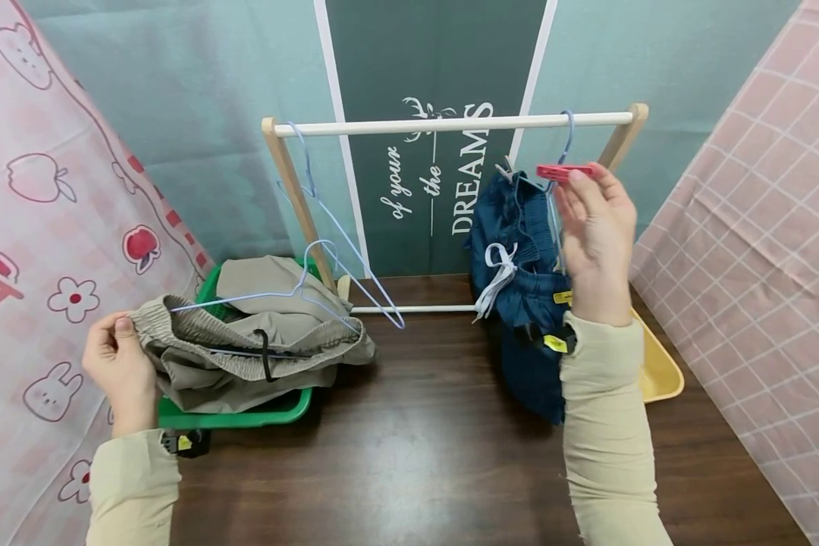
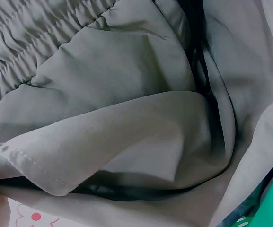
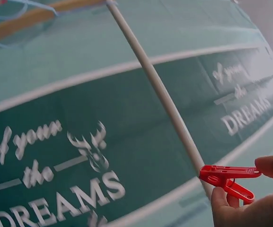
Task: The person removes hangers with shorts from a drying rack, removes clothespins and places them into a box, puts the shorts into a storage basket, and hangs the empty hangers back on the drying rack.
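watching the feeds from my remote post, i see the person's left hand [image 1: 121, 371] at about half past eight, thumb and fingers closed in a pinch on the waistband of the grey trousers [image 1: 201, 388], which lie at eight o'clock over the green basket [image 1: 246, 418]. i judge that this grip stretches the elastic sideways, so the waist gapes around the blue hanger [image 1: 259, 295] set in its opening. the right hand [image 1: 597, 227], between two and three o'clock, holds up a red peg [image 3: 226, 171] pinched between thumb and fingers, its handles apart, probably gripped by the end to leave the nose free. the blue trousers [image 1: 528, 379] hang near three o'clock from the rack's white rod [image 1: 409, 125], a yellow clip [image 1: 562, 297] at their waist, likely against slipping. a bare hanger [image 1: 311, 186] hooks over the rod at about eleven. the yellow basket [image 1: 662, 371] sits at four, partly behind the right arm. beneath is a dark wood-grain table [image 1: 396, 455] with a bright glare at six; a green cloth [image 1: 437, 45] with white lettering backs twelve, and pink patterned cloths [image 1: 737, 174] flank nine and three.
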Demonstrator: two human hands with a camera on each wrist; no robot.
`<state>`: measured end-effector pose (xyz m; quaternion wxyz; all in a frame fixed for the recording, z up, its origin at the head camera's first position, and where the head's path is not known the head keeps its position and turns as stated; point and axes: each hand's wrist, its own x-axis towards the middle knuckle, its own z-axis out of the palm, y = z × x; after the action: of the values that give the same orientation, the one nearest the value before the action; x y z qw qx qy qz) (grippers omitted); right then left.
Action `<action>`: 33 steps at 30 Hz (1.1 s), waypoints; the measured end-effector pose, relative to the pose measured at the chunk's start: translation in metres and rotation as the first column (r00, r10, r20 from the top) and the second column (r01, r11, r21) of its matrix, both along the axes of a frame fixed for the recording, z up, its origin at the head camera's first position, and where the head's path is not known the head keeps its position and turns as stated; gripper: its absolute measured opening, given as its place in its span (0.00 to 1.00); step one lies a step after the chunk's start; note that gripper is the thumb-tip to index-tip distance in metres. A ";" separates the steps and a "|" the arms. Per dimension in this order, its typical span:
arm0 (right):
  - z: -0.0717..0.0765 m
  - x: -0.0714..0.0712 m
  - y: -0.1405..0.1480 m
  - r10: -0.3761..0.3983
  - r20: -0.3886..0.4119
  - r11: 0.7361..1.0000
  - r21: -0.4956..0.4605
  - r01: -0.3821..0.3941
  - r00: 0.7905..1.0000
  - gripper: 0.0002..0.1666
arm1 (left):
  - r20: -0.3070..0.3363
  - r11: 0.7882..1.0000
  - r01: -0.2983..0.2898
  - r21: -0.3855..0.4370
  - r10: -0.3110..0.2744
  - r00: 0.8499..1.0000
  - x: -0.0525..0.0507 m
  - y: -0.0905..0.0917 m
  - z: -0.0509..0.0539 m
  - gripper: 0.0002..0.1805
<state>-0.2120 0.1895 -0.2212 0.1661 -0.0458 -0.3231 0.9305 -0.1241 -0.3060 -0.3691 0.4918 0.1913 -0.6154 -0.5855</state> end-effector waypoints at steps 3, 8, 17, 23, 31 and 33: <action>-0.003 0.005 0.018 -0.064 -0.042 0.997 -0.049 0.062 0.997 0.15 | 0.008 1.000 -0.007 0.013 0.007 1.000 0.000 -0.001 -0.001 0.13; -0.010 0.011 0.052 -0.149 -0.083 0.980 -0.145 0.136 0.985 0.16 | -0.009 0.999 -0.002 0.041 0.003 1.000 0.002 -0.002 -0.002 0.11; -0.040 0.018 0.111 -0.227 0.030 0.947 -0.228 0.227 0.974 0.14 | -0.062 0.996 0.025 0.088 -0.020 0.998 0.001 -0.004 -0.004 0.08; -0.083 0.013 0.142 -0.245 0.209 0.952 -0.131 0.275 0.947 0.15 | -0.061 0.996 0.026 0.089 -0.021 0.998 0.001 -0.004 -0.006 0.05; -0.178 -0.004 0.153 -0.370 0.456 0.927 0.235 0.291 0.809 0.11 | -0.078 0.992 0.035 0.124 -0.026 0.997 0.001 -0.004 -0.006 0.07; -0.200 -0.003 0.155 -0.330 0.550 0.940 0.266 0.214 0.767 0.11 | -0.081 0.991 0.046 0.127 -0.035 0.996 0.000 -0.004 -0.005 0.08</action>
<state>-0.2150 0.3449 -0.4216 0.1953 -0.3614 -0.4344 0.8016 -0.1240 -0.3098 -0.3745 0.4903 0.1869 -0.5601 -0.6410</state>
